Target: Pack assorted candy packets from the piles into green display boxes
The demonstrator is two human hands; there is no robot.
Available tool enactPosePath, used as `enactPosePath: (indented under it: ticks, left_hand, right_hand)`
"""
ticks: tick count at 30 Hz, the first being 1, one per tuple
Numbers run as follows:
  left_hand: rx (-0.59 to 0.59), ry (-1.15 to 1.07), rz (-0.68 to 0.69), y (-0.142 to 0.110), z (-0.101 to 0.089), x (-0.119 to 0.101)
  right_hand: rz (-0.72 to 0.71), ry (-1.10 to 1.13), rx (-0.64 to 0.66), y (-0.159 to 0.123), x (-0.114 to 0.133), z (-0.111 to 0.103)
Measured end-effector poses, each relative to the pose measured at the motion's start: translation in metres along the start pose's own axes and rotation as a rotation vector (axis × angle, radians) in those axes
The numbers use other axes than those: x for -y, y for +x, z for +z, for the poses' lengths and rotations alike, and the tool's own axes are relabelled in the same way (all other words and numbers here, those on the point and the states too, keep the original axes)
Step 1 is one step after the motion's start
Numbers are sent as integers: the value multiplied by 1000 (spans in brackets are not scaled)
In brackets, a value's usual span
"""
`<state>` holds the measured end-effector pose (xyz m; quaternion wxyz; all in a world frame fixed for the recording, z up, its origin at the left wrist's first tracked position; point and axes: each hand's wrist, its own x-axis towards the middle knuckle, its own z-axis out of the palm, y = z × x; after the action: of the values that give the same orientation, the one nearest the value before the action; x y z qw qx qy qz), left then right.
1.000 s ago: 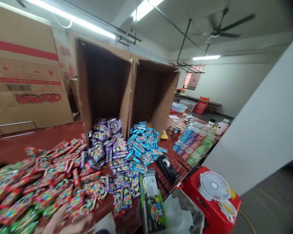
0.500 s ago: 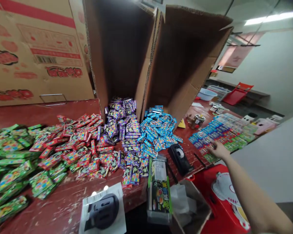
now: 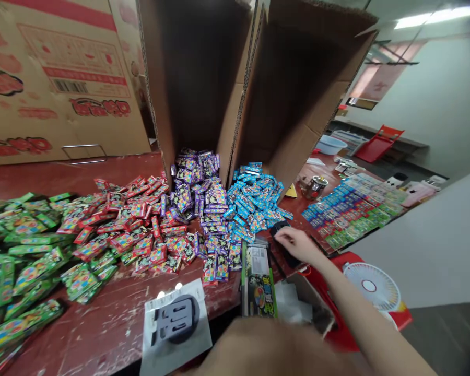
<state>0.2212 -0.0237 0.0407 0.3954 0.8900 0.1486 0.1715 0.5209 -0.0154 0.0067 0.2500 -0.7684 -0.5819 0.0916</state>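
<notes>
The single head camera looks forward and down, close over the red table (image 3: 102, 329), facing upright cartons (image 3: 203, 78).

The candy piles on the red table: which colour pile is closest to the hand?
The blue packet pile. It spills from the right-hand cardboard box, just beyond the right hand; the purple, red and green piles lie farther left.

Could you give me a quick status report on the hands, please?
Right hand resting on black tape dispenser. Left hand out of view. Blue packets heaped beside it.

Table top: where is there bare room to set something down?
Bare red table lies between the green packets and the grey card, and behind the red packets toward the printed carton. It is crowded around the right hand on the tape dispenser.
</notes>
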Motion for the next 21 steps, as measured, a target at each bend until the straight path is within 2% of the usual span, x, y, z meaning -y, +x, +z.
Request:
enactPosePath:
  ticks: [3, 5, 6, 9, 11, 13, 16, 18, 21]
  left_hand:
    - [115, 94, 66, 13, 14, 32]
    - [246, 237, 52, 11, 37, 61]
    - [272, 296, 17, 9, 51, 76]
    - [245, 436, 27, 1, 86, 109]
    - [218, 486, 30, -3, 98, 120]
    - [219, 490, 42, -4, 96, 120]
    - [201, 453, 68, 2, 74, 103]
    - [118, 440, 30, 11, 54, 83]
    - [-85, 395, -177, 23, 23, 52]
  right_hand:
    - [47, 30, 226, 24, 26, 35]
    - [86, 25, 321, 38, 35, 52]
    - [100, 24, 359, 43, 38, 58]
    - [121, 51, 454, 49, 43, 68]
    - [110, 106, 511, 49, 44, 68]
    - [83, 182, 543, 47, 47, 63]
    - [44, 291, 496, 38, 53, 43]
    - [32, 339, 420, 25, 63, 27]
    - [-6, 386, 310, -7, 89, 7]
